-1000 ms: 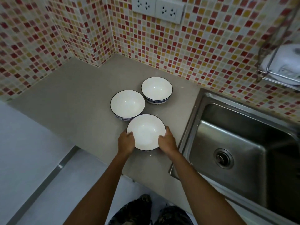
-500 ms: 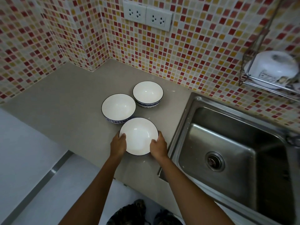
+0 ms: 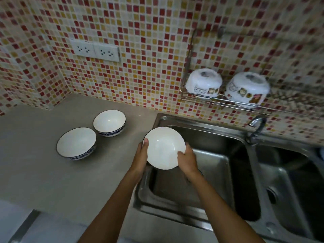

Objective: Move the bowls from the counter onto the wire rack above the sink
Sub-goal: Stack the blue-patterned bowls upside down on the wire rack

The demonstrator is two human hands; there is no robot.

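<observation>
Looking down through the head camera, both hands are holding one white bowl (image 3: 164, 148) above the left edge of the steel sink (image 3: 206, 172), clear of the grey counter (image 3: 52, 181). The left hand (image 3: 141, 157) is gripping the bowl's left rim, its thumb lying over the lip; the right hand (image 3: 187, 159) is clasping the lower right rim with its fingers curled under. The bowl is sitting mouth-up, smooth and glossy inside.

Two more bowls are resting on the counter to the left, just beside each other: the nearer bowl (image 3: 76, 143) and the farther bowl (image 3: 109, 122), both round, white inside, with dark rims and blue patterned bands outside.

Up on the mosaic-tiled wall (image 3: 140, 67), the wire rack (image 3: 226, 101) is hanging over the sink, already carrying two upturned white bowls (image 3: 203, 83) with small picture prints; the rack's right end is blurred, so what is lying there is perhaps unreadable. A curved metal tap (image 3: 256, 125) is standing below the rack, between it and the basin. A double wall socket (image 3: 95, 52) is showing further left.
</observation>
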